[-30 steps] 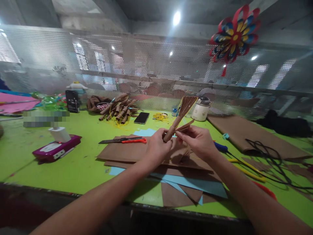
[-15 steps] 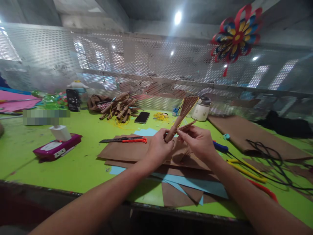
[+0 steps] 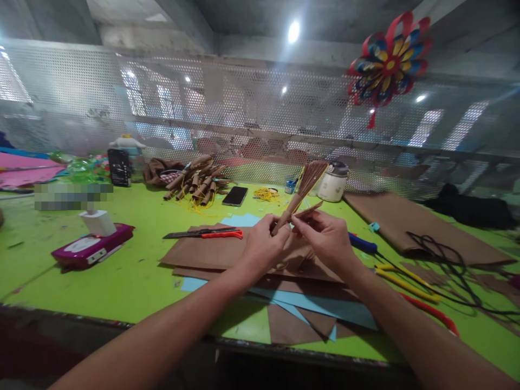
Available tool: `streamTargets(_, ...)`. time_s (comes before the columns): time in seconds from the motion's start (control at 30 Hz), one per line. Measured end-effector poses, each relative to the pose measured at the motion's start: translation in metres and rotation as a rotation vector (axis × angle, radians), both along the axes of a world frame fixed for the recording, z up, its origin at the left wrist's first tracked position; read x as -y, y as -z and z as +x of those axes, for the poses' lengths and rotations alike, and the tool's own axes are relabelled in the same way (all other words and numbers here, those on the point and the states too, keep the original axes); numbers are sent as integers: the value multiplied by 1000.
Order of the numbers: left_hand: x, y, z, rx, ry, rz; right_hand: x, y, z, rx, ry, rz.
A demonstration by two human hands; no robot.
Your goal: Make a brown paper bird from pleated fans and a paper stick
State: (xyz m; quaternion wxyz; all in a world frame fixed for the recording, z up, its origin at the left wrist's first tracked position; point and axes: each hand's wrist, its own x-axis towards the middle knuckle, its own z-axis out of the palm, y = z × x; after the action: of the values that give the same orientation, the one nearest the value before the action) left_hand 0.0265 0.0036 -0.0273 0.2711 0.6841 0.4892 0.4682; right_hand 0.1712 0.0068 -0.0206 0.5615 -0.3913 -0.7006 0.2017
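My left hand (image 3: 266, 238) is closed around the handle of a small brown paper broom (image 3: 311, 181), whose pleated, flared end points up and away, edged with yellow. My right hand (image 3: 325, 233) pinches a brown paper strip (image 3: 311, 210) close beside the handle. Below both hands lies a stack of brown paper sheets (image 3: 203, 253), with light blue sheets (image 3: 325, 309) showing underneath. A utility knife (image 3: 207, 233) with an orange-red handle rests on the stack, left of my left hand. The fingertips of my left hand are partly hidden.
A purple power strip (image 3: 93, 246) with a white plug sits left. Behind are rolled brown paper pieces (image 3: 199, 184), a phone (image 3: 234, 196), yellow string (image 3: 266, 194) and a white jar (image 3: 333, 181). At right are a blue-handled tool (image 3: 363, 243), yellow-handled tool (image 3: 410, 284), black cable (image 3: 447, 260) and folded brown paper (image 3: 422, 227).
The view has shifted slightly, moving everything a little left in the picture. Both hands keep their holds on the broom and the paper strip, with only slight finger movement.
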Motion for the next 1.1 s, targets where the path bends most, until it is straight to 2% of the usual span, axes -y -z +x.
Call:
streamTargets(0.3, -1, 1, 0, -36, -31, 2, -1, 3, 0, 23, 19, 22)
streamTargets(0.73, 0, -1, 0, -43, 4, 5, -4, 4, 0, 70, 157, 55)
streamTargets(1.1, -3, 3, 0, -89, -14, 17, -6, 3, 0, 126, 180, 56)
